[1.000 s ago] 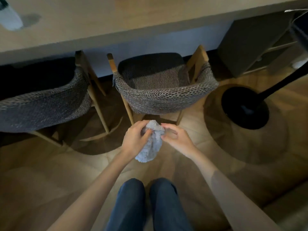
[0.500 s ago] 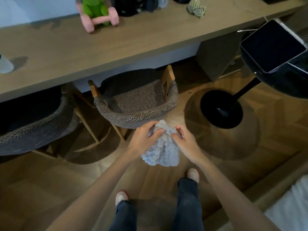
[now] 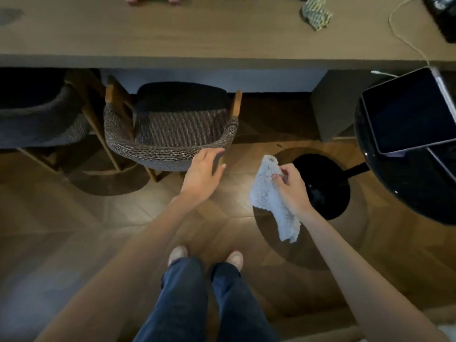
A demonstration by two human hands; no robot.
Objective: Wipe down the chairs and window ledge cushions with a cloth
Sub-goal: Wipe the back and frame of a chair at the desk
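Note:
A woven grey chair with wooden posts is tucked under the long wooden desk, its curved backrest facing me. My left hand is open, fingers spread, at the right end of that backrest, touching or just short of it. My right hand is shut on a pale fluffy cloth, which hangs down loosely to the right of the chair. A second similar chair sits at the far left, partly under the desk.
A black round pedestal base and black tabletop with a dark tablet stand at right. A white cable and a green patterned item lie on the desk. My feet stand on wood flooring.
My left hand let go of the cloth and moved up to the chair's backrest. My right hand carried the cloth off to the right, and it now hangs unfolded.

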